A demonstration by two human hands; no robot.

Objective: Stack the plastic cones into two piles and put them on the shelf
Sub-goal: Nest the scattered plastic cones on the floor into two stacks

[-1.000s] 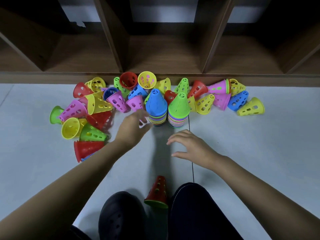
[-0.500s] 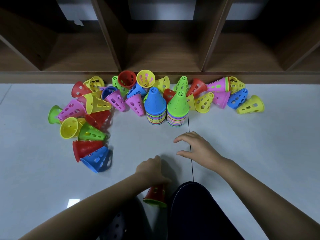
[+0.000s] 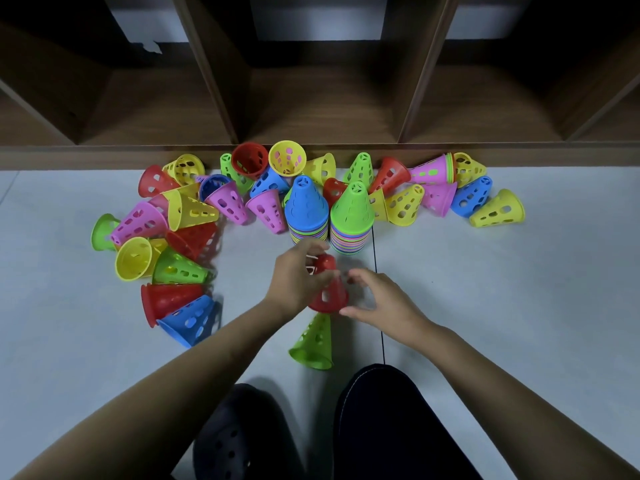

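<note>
Gripping is done by the left hand (image 3: 298,277): its fingers are curled round the upper half of a red cone (image 3: 327,289), narrow end pointing away toward the piles. The cone appears lifted clear of the floor (image 3: 485,306), though motion blur keeps this from being confirmed. The right hand (image 3: 377,299) is held just beside the cone's wide end, fingers half-spread in a loose curve, thumb tip near the rim. No firm hold by it is shown.

Two piles are already built: a blue-topped pile (image 3: 306,209) and a green-topped pile (image 3: 352,216), upright, side by side and close to touching, in front of the shelf (image 3: 329,109). Nothing is seen on the shelf yet. Many loose cones (image 3: 498,211) are scattered around the piles, and one green cone (image 3: 313,344) lies on its side just behind the hands.

Step in hand, as judged: red cone to be capped onto one pile.

- Cone to be turned fully upright, wide end down, before the drop.
- Axis to be lined up over the pile tip, then lowered straight; a tilted entry is likely to jam on the rim.
- Pile base to be steadied by the free right hand, since the neighbouring pile can be knocked easily.
- Light press at the end so nesting is complete.
- Pile heights to be kept roughly even for a stable carry later.
</note>
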